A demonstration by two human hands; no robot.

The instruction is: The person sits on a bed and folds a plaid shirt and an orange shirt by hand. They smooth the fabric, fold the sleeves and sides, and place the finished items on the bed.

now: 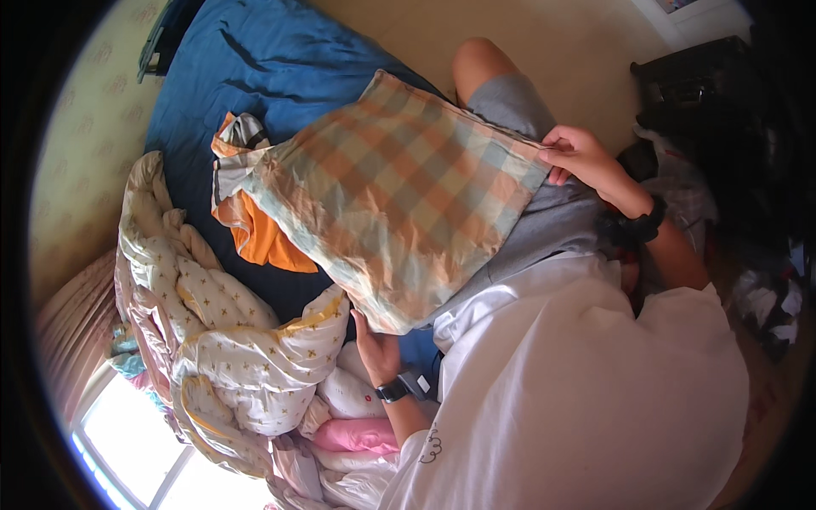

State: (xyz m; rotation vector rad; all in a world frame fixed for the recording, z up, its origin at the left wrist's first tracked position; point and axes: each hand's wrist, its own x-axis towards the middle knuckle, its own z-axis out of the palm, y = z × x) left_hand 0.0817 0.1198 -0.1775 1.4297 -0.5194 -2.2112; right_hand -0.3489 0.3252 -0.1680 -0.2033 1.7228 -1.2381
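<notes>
A checked cloth [408,204] in orange, beige and grey-green, shaped like a pillowcase, is spread over my lap and the bed's edge. My right hand [577,156] pinches its corner by the hem between thumb and fingers. At the opposite, lower corner is my left hand [377,350], its thumb beside the edge and its fingers partly hidden under the fabric. Creases run across the cloth's lower half. Its far left end lies against a crumpled orange and grey striped cloth [274,239] on the blue bed sheet [306,57].
A white patterned quilt [255,363] with yellow edging is heaped on the left. Pink bedding [357,435] lies below my left hand. Beyond the bed are a window [137,440] and a curtain [80,312]. A black case [695,83] stands on the floor at right.
</notes>
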